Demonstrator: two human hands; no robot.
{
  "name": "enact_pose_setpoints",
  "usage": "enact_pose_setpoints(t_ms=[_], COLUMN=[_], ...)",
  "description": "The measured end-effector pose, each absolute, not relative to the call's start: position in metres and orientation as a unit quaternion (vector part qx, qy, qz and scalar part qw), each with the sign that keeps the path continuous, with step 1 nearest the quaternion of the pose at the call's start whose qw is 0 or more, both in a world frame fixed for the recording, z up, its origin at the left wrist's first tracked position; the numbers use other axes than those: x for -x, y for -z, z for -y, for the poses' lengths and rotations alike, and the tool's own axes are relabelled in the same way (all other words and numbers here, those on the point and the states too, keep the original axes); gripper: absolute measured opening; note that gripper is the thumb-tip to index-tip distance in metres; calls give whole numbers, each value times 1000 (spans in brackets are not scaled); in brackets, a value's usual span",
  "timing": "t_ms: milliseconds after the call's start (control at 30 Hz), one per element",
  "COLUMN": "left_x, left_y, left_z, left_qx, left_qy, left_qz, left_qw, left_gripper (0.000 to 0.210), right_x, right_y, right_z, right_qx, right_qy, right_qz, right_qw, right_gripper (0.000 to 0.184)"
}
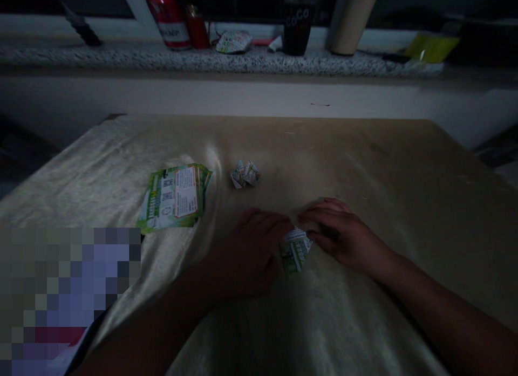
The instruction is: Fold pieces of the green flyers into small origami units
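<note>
A small green and white printed paper (297, 254), folded to a pointed shape, lies on the cloth between my hands. My left hand (257, 246) covers its left side, its fingers bent and pressed on that edge. At the upper right corner, my right hand (343, 233) has its thumb and curled fingers closed at the paper's edge. Shadow hides part of both grips. Farther back sits a folded piece of printed paper (245, 174) with several points. To the left, a stack of green printed leaflets (174, 198) lies slightly fanned.
A pale, wrinkled cloth (356, 165) covers the table. Behind it, a speckled stone sill (251, 60) carries a red can (170, 22), a red lighter (197, 28), a dark cup (297, 28), a tan cylinder (356, 20) and a yellow packet (431, 47). A pixelated area fills the lower left.
</note>
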State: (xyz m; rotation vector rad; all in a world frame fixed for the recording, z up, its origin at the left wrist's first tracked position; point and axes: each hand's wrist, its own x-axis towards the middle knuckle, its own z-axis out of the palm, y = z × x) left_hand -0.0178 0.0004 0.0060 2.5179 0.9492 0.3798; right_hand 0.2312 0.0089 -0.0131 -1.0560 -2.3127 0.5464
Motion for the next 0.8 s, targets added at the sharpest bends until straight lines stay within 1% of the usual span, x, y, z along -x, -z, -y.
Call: enact_pose_setpoints(t_ms=[233, 333, 433, 633, 800], left_x=[19, 18, 17, 14, 12], left_y=[-13, -11, -9, -6, -7], left_z=[2, 2, 1, 3, 5], left_qx=[-907, -908, -909, -901, -893], left_qy=[-87, -71, -63, -76, -87], left_qz=[-359, -364, -367, -383, -396], left_qw=[200, 193, 189, 189, 193], left_gripper=[39, 28, 21, 19, 27], right_x=[-234, -232, -231, -228, -228], right_y=[18, 15, 10, 6, 7], right_z=[-10, -8, -4, 2, 2], right_qx=[419, 433, 437, 426, 446], right_qy=[-147, -139, -145, -171, -151], right_qz=[851, 850, 857, 864, 858], right_qw=[280, 265, 232, 205, 204], right_gripper=[22, 18, 15, 17, 23])
